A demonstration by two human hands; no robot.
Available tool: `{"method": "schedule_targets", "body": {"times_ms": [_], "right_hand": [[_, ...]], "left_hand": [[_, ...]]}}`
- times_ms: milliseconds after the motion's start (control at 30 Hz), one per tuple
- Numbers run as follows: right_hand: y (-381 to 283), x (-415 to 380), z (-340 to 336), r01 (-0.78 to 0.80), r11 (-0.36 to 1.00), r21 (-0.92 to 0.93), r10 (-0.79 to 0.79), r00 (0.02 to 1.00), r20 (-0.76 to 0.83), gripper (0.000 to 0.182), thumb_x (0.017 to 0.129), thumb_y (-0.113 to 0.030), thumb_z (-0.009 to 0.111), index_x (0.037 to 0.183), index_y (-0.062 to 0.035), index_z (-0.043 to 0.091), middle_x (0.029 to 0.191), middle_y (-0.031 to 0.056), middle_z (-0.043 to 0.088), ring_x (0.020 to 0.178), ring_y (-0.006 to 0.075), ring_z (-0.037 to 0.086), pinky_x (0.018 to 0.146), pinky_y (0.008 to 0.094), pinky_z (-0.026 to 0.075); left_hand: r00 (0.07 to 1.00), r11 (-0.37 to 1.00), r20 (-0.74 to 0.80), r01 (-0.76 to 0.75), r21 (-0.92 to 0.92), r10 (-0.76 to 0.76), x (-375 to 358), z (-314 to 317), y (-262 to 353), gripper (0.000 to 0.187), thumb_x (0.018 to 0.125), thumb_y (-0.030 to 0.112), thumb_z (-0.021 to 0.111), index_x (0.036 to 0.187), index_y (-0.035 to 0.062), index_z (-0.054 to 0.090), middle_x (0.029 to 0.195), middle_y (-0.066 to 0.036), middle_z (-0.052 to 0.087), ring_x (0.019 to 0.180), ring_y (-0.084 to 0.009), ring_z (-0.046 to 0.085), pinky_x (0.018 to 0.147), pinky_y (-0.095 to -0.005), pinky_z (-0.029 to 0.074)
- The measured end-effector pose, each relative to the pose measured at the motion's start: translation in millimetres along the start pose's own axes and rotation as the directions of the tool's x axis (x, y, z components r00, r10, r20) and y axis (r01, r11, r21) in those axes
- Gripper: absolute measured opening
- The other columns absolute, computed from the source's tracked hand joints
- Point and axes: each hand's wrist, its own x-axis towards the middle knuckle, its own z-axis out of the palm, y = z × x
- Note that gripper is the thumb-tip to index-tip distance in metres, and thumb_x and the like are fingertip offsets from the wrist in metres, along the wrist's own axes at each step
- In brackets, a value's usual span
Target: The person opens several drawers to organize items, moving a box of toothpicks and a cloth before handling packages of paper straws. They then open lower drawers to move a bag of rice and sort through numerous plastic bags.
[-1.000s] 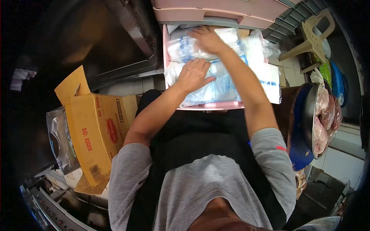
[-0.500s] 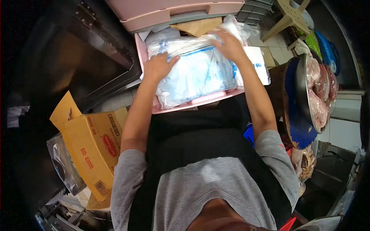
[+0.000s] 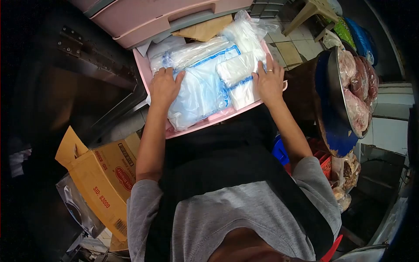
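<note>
A pulled-out pink drawer (image 3: 192, 131) is filled with packs of plastic bags. My left hand (image 3: 164, 89) rests at its left side, fingers apart, against a large clear-wrapped pack (image 3: 196, 94) with a bluish tint and blue print. On the right side, my right hand (image 3: 269, 84) lies with fingers spread over the edge of a white pack (image 3: 242, 92). Beside its fingertips is another folded white pack (image 3: 235, 69). Behind these are a long clear-wrapped bundle (image 3: 198, 51) and crumpled clear plastic (image 3: 244, 35).
Pink closed drawers (image 3: 161, 17) rise behind, with brown cardboard (image 3: 205, 28) below them. An open carton (image 3: 98, 187) stands at left. To the right, a metal bowl (image 3: 338, 87) of wrapped meat (image 3: 358, 83) sits on a blue-topped stand (image 3: 338, 142). A beige stool (image 3: 305, 15) is farther back.
My right hand has come from the drawer's back toward its right front. The white pack that jutted past the right rim now lies inside. The view has shifted slightly.
</note>
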Motion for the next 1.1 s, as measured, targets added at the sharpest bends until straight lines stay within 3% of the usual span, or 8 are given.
{"method": "schedule_targets", "body": {"times_ms": [67, 133, 200, 367, 500, 567, 733, 1100], "right_hand": [[-4.5, 1.7, 20.5, 0.087, 0.996, 0.036, -0.085, 0.996, -0.038, 0.048, 0.081, -0.01, 0.057, 0.128, -0.0068, 0.05, 0.139, 0.0252, 0.037, 0.123, 0.0422, 0.041, 0.102, 0.0484, 0.032], [-17.7, 7.5, 28.2, 0.205, 0.917, 0.341, -0.24, 0.969, 0.061, 0.052, 0.083, -0.009, 0.048, 0.134, -0.0036, 0.042, 0.137, 0.0242, 0.041, 0.124, 0.0426, 0.039, 0.101, 0.0534, 0.032], [-7.5, 27.9, 47.8, 0.204, 0.931, 0.302, -0.25, 0.96, 0.123, 0.056, 0.083, -0.008, 0.045, 0.138, -0.0024, 0.034, 0.138, 0.0217, 0.041, 0.128, 0.04, 0.037, 0.103, 0.0498, 0.032], [-5.6, 40.9, 58.6, 0.17, 0.948, 0.269, -0.184, 0.982, 0.029, 0.057, 0.08, -0.001, 0.048, 0.136, -0.0051, 0.039, 0.136, 0.021, 0.044, 0.123, 0.0372, 0.043, 0.103, 0.0418, 0.035], [-11.4, 15.8, 17.6, 0.156, 0.957, 0.246, -0.153, 0.988, -0.033, 0.052, 0.079, -0.009, 0.06, 0.13, -0.0099, 0.047, 0.13, 0.0177, 0.049, 0.116, 0.0327, 0.049, 0.097, 0.0413, 0.038], [-8.5, -7.5, -12.3, 0.192, 0.77, 0.608, -0.312, 0.945, 0.097, 0.054, 0.079, -0.019, 0.065, 0.13, -0.0144, 0.048, 0.127, 0.0151, 0.051, 0.116, 0.0345, 0.048, 0.097, 0.0438, 0.037], [-11.7, -36.2, -54.3, 0.318, 0.798, 0.513, -0.486, 0.841, 0.235, 0.061, 0.07, -0.029, 0.075, 0.126, -0.0197, 0.053, 0.13, 0.0103, 0.05, 0.121, 0.0336, 0.044, 0.099, 0.0517, 0.031], [10.5, -7.8, -18.5, 0.516, 0.778, 0.358, -0.55, 0.835, -0.007, 0.054, 0.068, -0.036, 0.07, 0.119, -0.0228, 0.06, 0.129, 0.0067, 0.053, 0.116, 0.0286, 0.052, 0.094, 0.0491, 0.042]], "left_hand": [[1.0, 1.0, -0.016, 0.001, 0.0, -0.001, 0.6, 0.1, 0.1, 0.049, 0.089, 0.044, 0.052, 0.107, -0.0013, 0.061, 0.104, -0.023, 0.059, 0.099, -0.0385, 0.056, 0.086, -0.0449, 0.044], [1.0, 1.0, -0.003, 0.012, 0.002, -0.012, 5.2, 2.4, -2.0, 0.05, 0.089, 0.044, 0.052, 0.109, -0.0011, 0.06, 0.106, -0.023, 0.059, 0.1, -0.0386, 0.056, 0.087, -0.0449, 0.044], [1.0, 1.0, 0.02, 0.011, 0.003, -0.011, 6.3, 7.5, -2.5, 0.051, 0.089, 0.044, 0.052, 0.112, -0.001, 0.059, 0.108, -0.023, 0.058, 0.102, -0.0386, 0.055, 0.088, -0.0449, 0.044], [0.904, 0.975, -0.373, -0.22, 0.015, 0.209, -4.4, 1.2, 4.0, 0.041, 0.083, 0.032, 0.064, 0.11, 0.0008, 0.058, 0.111, -0.018, 0.056, 0.1, -0.0344, 0.055, 0.084, -0.0439, 0.044], [0.893, 0.879, -0.211, -0.436, -0.193, 0.397, -73.3, -25.0, 32.2, 0.041, 0.078, 0.032, 0.069, 0.104, 0.0032, 0.06, 0.096, -0.014, 0.059, 0.089, -0.0307, 0.056, 0.079, -0.0404, 0.043], [0.883, 0.869, 0.038, -0.451, -0.206, 0.467, -110.6, -30.2, 35.7, 0.041, 0.075, 0.036, 0.071, 0.1, 0.005, 0.061, 0.084, -0.01, 0.056, 0.082, -0.027, 0.055, 0.074, -0.0384, 0.042], [0.875, 0.869, -0.042, -0.483, -0.109, 0.482, -142.5, -9.8, 22.3, 0.034, 0.071, 0.032, 0.072, 0.092, 0.0083, 0.06, 0.079, -0.007, 0.053, 0.077, -0.0243, 0.054, 0.073, -0.038, 0.042], [0.865, 0.867, -0.161, -0.492, -0.08, 0.476, -117.8, -16.4, 12.3, 0.017, 0.072, 0.019, 0.071, 0.081, 0.0094, 0.06, 0.072, -0.004, 0.058, 0.065, -0.021, 0.058, 0.063, -0.034, 0.046]]}}
